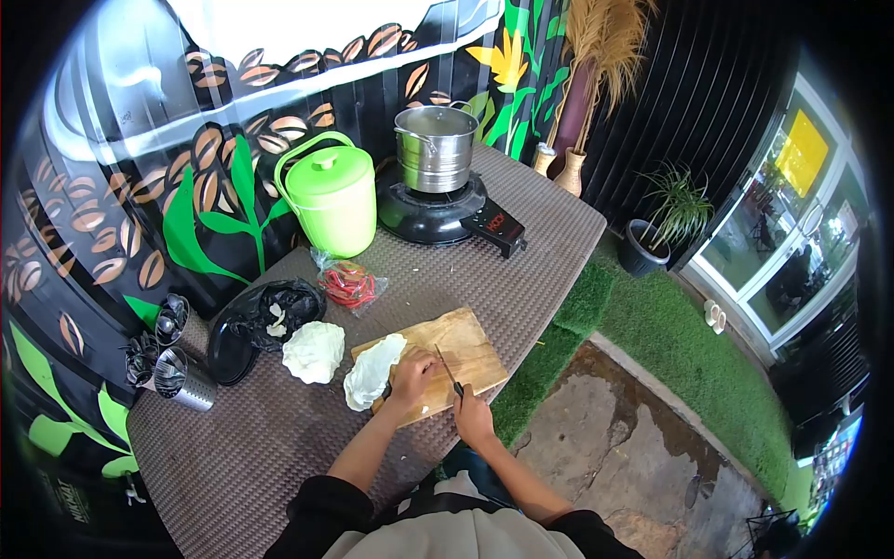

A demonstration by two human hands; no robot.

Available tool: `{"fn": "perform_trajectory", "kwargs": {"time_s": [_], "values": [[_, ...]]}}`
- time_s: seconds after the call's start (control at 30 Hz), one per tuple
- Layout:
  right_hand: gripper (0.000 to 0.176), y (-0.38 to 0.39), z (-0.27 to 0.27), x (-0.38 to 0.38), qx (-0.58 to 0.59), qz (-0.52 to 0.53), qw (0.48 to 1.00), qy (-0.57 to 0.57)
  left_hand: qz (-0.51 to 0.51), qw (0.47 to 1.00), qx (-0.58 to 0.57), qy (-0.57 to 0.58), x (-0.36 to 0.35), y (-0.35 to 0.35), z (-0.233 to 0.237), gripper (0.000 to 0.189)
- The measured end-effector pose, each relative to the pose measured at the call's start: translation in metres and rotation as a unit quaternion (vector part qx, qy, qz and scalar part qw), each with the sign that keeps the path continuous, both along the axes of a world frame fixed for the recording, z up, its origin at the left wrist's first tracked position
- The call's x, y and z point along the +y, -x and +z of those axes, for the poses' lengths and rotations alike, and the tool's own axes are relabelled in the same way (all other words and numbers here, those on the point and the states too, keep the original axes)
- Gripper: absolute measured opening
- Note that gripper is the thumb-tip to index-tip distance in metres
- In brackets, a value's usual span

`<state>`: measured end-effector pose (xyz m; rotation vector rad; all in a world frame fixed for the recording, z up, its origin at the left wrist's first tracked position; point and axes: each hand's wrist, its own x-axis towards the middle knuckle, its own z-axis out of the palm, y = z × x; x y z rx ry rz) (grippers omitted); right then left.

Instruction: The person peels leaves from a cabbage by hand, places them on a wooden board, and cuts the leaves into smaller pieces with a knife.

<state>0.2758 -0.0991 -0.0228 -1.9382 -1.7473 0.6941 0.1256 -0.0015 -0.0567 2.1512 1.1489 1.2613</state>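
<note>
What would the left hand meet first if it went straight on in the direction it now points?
Most likely the knife blade, which lies just ahead of the left hand, though the gap is hard to judge.

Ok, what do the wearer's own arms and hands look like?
Left hand and right hand: both bare, no gloves. Forearms bare, no watch or bracelet that I can make out. Left sleeve and right sleeve: black, ending short of the forearms. No markings visible on either sleeve. Fingernails too small to judge.
</note>
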Motion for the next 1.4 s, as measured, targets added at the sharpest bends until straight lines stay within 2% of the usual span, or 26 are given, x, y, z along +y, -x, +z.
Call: {"fn": "perform_trajectory", "kwargs": {"time_s": [0.37,0.57,0.7,0.83,0.9,1.0,1.07,1.2,1.27,1.4], "values": [[0.033,0.000,0.000,0.024,-0.022,0.001,0.997,0.074,-0.010,0.999,0.013,-0.033,0.002,0.001,-0.009,0.012],[0.035,-0.015,0.015,0.049,0.014,0.078,0.995,0.067,0.015,0.998,0.057,-0.035,-0.005,0.000,0.000,0.022],[0.035,-0.001,0.011,0.028,0.025,0.034,0.996,0.073,0.010,0.998,0.049,-0.030,-0.010,0.001,0.014,0.022],[0.033,0.015,0.002,0.011,0.016,-0.030,0.997,0.068,0.006,0.999,0.032,-0.034,-0.007,0.003,0.003,0.020],[0.033,0.016,0.000,0.017,0.006,-0.029,0.996,0.086,0.011,0.999,0.019,-0.039,-0.007,0.003,0.002,0.017],[0.034,0.008,0.005,0.036,0.008,-0.009,0.996,0.083,0.021,0.999,0.029,-0.015,-0.008,0.002,0.003,0.015],[0.035,-0.001,0.022,0.044,0.079,0.035,0.992,0.095,0.024,0.998,0.042,-0.026,-0.010,0.000,0.010,0.014],[0.035,-0.009,0.007,0.045,0.036,0.081,0.993,0.081,0.022,0.998,0.055,-0.035,-0.010,0.000,0.013,0.012],[0.035,0.002,0.000,0.030,0.035,0.015,0.996,0.082,0.023,0.999,0.040,-0.025,-0.007,0.001,0.002,0.011],[0.034,0.018,-0.012,0.017,0.000,-0.019,0.997,0.078,0.013,1.000,0.009,-0.022,-0.007,0.003,0.001,0.012]]}}
